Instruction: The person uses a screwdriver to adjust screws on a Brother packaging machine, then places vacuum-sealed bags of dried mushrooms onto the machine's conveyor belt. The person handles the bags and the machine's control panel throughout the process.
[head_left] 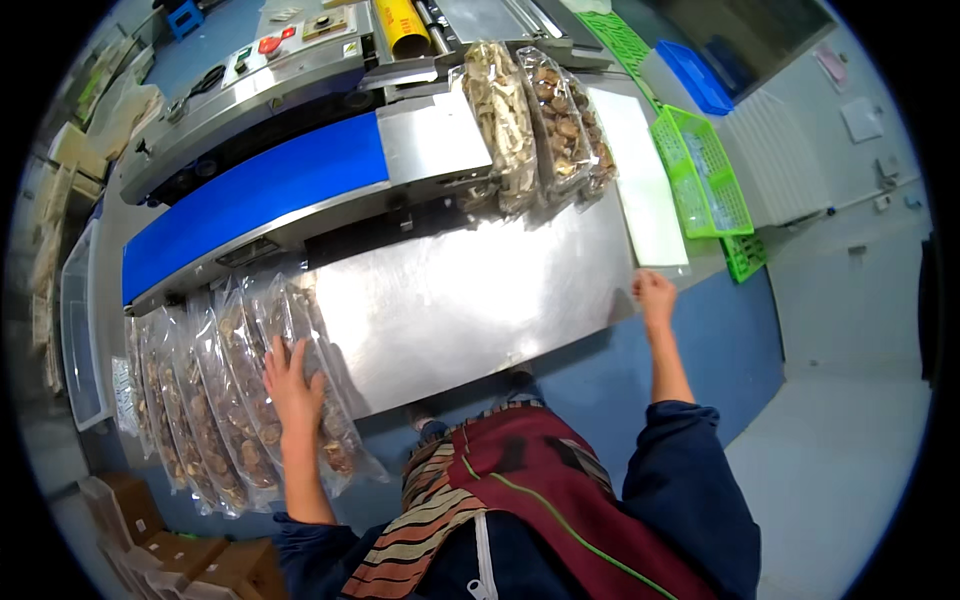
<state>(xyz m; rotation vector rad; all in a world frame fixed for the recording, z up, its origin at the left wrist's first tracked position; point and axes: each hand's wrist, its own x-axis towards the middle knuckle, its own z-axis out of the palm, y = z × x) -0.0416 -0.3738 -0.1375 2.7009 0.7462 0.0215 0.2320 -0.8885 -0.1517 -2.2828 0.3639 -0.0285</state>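
My left hand [292,390] lies with fingers spread on the rightmost of several clear plastic bags of dried mushrooms [337,440], which lean in a row at the left end of the steel table [440,310]. My right hand [655,292] is closed, fingers curled, at the near end of a flat white stack [640,180] along the table's right side. Whether the fingers pinch anything there is too small to make out. At the far right of the table stand more filled bags, one of pale sliced pieces [497,120] and others of brown mushrooms [558,120].
A machine with a blue conveyor belt [270,195] runs along the table's far left side. Its control panel [290,45] has red and green buttons. A green basket [702,170] and a blue tray [693,78] stand at right. Cardboard boxes [190,560] sit at lower left.
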